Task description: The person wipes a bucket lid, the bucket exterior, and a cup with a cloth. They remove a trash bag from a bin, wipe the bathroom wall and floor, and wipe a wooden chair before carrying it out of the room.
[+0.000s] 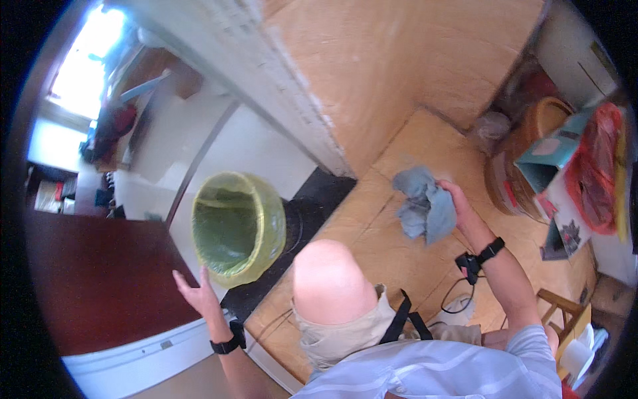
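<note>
A crumpled blue-grey cloth (420, 203) hangs from my right hand (456, 203), its fingers closed on the cloth's right edge above the tan floor. On the left stands a round bin lined with a translucent yellow-green bag (271, 229), tipped so that its mouth faces left. My left hand (203, 299) is just below the bin's rim with its fingers spread and nothing in it. Whether the thumb touches the rim, I cannot tell. Each wrist wears a black strap, and the right one carries a small black device with a cable.
A dark red-brown panel (106, 286) fills the left side. Near the bin, a black threshold strip (325, 199) borders the tan floor (372, 229). To the right are a round wooden tub (500, 179), a red plastic bag (595, 173), boxes and a small wooden stool (561, 316).
</note>
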The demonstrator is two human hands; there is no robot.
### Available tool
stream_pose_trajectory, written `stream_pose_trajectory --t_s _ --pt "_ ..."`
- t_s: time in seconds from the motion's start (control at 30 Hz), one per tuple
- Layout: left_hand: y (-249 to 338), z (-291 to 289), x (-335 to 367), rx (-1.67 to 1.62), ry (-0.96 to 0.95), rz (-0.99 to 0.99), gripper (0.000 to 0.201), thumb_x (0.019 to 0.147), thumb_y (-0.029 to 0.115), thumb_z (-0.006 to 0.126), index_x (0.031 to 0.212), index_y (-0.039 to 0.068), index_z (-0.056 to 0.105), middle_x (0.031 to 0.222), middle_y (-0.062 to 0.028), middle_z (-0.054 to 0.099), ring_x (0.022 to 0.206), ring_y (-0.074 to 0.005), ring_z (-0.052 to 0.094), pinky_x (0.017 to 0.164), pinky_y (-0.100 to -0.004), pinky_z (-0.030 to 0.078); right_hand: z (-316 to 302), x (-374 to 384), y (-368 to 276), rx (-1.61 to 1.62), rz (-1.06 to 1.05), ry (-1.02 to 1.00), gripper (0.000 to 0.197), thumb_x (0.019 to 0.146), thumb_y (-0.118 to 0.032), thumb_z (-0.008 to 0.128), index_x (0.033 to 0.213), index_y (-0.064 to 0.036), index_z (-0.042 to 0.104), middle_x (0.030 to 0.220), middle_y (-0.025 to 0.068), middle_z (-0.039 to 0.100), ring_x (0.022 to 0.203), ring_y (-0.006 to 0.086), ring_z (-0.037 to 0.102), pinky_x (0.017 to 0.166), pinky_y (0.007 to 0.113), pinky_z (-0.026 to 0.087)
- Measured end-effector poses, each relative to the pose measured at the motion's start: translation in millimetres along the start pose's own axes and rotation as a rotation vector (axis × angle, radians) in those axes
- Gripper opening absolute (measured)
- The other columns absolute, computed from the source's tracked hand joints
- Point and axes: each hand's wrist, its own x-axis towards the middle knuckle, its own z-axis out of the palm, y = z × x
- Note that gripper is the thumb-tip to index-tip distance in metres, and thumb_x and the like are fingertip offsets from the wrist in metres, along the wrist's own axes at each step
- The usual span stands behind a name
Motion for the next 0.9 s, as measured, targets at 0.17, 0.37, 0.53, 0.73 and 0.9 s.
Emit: stream_pose_trajectory --t_s 0.17,0.37,0.53,0.73,0.9 --pt "-8 7 -11 -0.674 -0.679 -0.851 0.063 0.085 0.034 0.064 0.134 0.004 0.040 0.127 -0.0185 0.051 0.109 -0.0354 0.057 0.078 -0.0469 0.054 -2 -5 3 -0.192 0.144 -0.013 0.035 0.082 -0.019 0.050 0.109 -0.0005 0.061 0.096 0.0106 0.068 0.088 0.0243 0.066 0.081 0.037 0.053" --pt "-31 37 -5 -0.962 -0.802 -0.870 0.037 0.088 0.022 0.058 0.117 0.000 0.049 0.110 -0.0167 0.060 0.099 -0.0335 0.063 0.080 -0.0497 0.055 12 -16 2 -0.499 0.112 0.002 0.027 0.081 -0.015 0.052 0.098 0.0017 0.065 0.084 0.0087 0.067 0.076 0.0191 0.065 0.069 0.033 0.054" --pt "-22 40 2 -0.897 -0.783 -0.752 0.021 0.078 0.000 0.055 0.099 -0.002 0.053 0.096 -0.0121 0.060 0.089 -0.0279 0.063 0.078 -0.0430 0.055 -26 -25 8 -0.802 0.196 0.074 0.023 0.082 -0.013 0.053 0.093 0.0029 0.066 0.080 0.0072 0.066 0.072 0.0155 0.063 0.066 0.030 0.051" --pt "18 35 -19 -0.808 -0.726 -0.689 0.024 0.074 -0.001 0.060 0.097 -0.004 0.055 0.096 -0.0114 0.060 0.085 -0.0228 0.063 0.073 -0.0358 0.053 -34 -68 46 -1.018 0.118 -0.053 0.023 0.082 -0.014 0.056 0.096 0.0033 0.064 0.080 0.0066 0.066 0.072 0.0137 0.062 0.065 0.030 0.051" --pt "55 22 -46 -0.723 -0.916 -0.662 0.019 0.074 -0.001 0.061 0.092 -0.007 0.061 0.087 -0.0101 0.063 0.076 -0.0213 0.063 0.068 -0.0318 0.053 -35 -92 77 -0.989 0.270 -0.056 0.022 0.082 -0.012 0.058 0.097 0.0014 0.067 0.081 0.0029 0.067 0.070 0.0113 0.061 0.064 0.028 0.051"
